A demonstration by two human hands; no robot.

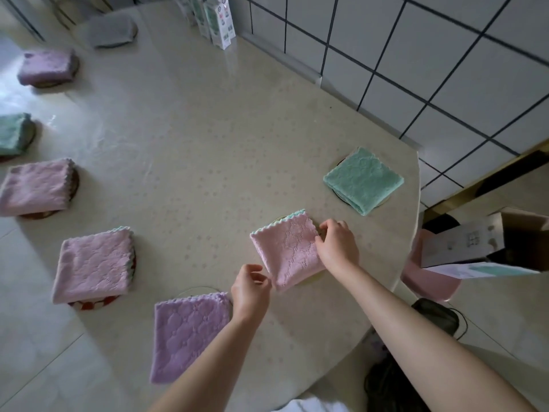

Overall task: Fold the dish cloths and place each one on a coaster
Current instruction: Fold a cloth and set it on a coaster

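A folded pink dish cloth [286, 251] lies on a pale coaster [312, 281] near the table's right front. My right hand [337, 243] rests on the cloth's right edge, fingers curled on it. Just off the cloth's near-left corner, my left hand [251, 288] hovers with loosely curled fingers, holding nothing. A folded purple cloth [187, 334] lies on a coaster at the front. A folded green cloth [363, 180] covers a coaster at the right.
Several more folded cloths on coasters ring the round cream table [193, 144]: pink [93, 264], pink [35, 187], green [13, 133], purple [47, 66], grey [108, 29]. Cartons [218, 20] stand at the back by the tiled wall. An open cardboard box [487, 242] sits right of the table.
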